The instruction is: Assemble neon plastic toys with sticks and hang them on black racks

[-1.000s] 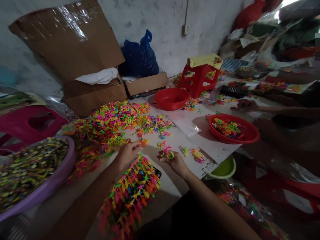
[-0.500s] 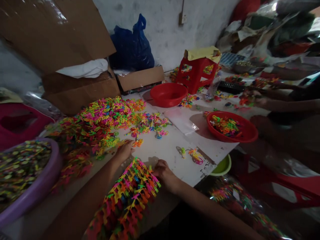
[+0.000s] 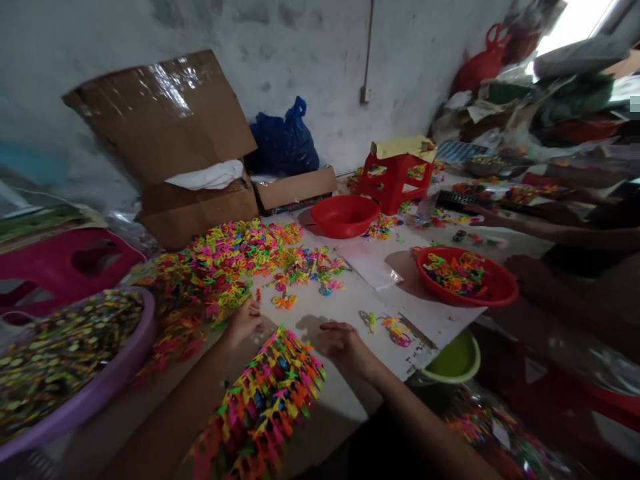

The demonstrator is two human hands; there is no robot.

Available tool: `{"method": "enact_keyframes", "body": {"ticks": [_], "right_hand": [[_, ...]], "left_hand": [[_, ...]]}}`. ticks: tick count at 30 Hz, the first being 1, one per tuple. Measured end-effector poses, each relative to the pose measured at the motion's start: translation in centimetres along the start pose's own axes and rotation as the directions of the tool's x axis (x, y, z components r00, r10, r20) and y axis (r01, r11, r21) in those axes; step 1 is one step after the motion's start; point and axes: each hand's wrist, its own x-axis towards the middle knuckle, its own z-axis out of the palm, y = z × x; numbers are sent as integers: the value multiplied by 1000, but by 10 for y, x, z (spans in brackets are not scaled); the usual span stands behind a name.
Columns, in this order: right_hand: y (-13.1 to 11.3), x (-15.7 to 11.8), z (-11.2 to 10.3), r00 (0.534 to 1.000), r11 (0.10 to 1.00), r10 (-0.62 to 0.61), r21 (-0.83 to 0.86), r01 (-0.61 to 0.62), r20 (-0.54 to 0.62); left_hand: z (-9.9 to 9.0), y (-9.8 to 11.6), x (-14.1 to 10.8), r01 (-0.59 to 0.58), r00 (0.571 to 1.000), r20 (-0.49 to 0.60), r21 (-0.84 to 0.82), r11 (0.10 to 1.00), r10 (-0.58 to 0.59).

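Rows of plastic pieces (image 3: 273, 400) cut by bottom edge (near end blurred); purple basin (image 3: 149, 317) cropped left.

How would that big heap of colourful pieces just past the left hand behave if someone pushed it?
The heap would probably spread and slump rather than slide as one, since its pieces lie loosely jumbled. Some might snag on each other, as many show thin, open loops. Each piece looks small and slender, so it is likely light.

The flat whitish table (image 3: 345, 303) bears a heap of multicoloured plastic pieces (image 3: 240, 248) beyond the left hand (image 3: 245, 322), two round red plastic basins (image 3: 345, 219) beyond the right hand (image 3: 347, 345), and crowded rows of bright plastic figures (image 3: 273, 400) nearer than both.
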Motion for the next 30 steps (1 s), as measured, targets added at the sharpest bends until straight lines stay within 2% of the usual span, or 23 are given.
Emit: {"method": "enact_keyframes", "body": {"ticks": [4,6,7,8,10,12,14,17,19,21,22,24,26,30], "right_hand": [[-26,20,-23,985,941,7,333,50,-170],[-41,28,-30,962,885,37,456,94,-270],[-48,30,-32,957,854,72,513,86,-280],[-55,31,-33,963,817,109,573,55,-247],[-64,29,-33,987,740,131,671,-35,-93],[-69,25,-29,997,708,60,703,-71,40],[-67,22,-24,998,710,1,702,-42,58],[-46,21,-16,998,751,37,660,2,-45],[-26,18,-9,995,768,72,640,-15,-63],[-6,10,0,997,762,78,644,-63,5],[1,5,6,996,755,67,650,-88,56],[10,-3,15,991,759,25,642,-105,132],[13,-7,21,986,784,-37,616,-74,165],[14,-4,21,972,810,-136,587,-3,192]], "left_hand": [[1,32,-35,-95,994,47,-131,987,102],[4,47,-51,-206,974,66,-124,971,215],[5,54,-58,-265,961,58,-104,959,272],[7,59,-64,-308,949,46,-86,948,312],[12,68,-72,-329,941,48,-95,940,334],[19,73,-76,-315,937,105,-153,937,332],[25,75,-77,-325,923,165,-140,935,346],[26,69,-81,-393,912,171,113,913,372],[21,59,-88,-512,858,221,302,804,463],[16,45,-99,-667,745,362,400,629,560],[14,37,-105,-727,687,444,419,544,576],[14,25,-116,-786,618,556,451,422,557],[15,18,-123,-793,608,592,493,359,529],[18,14,-124,-776,624,583,545,319,520]]}}
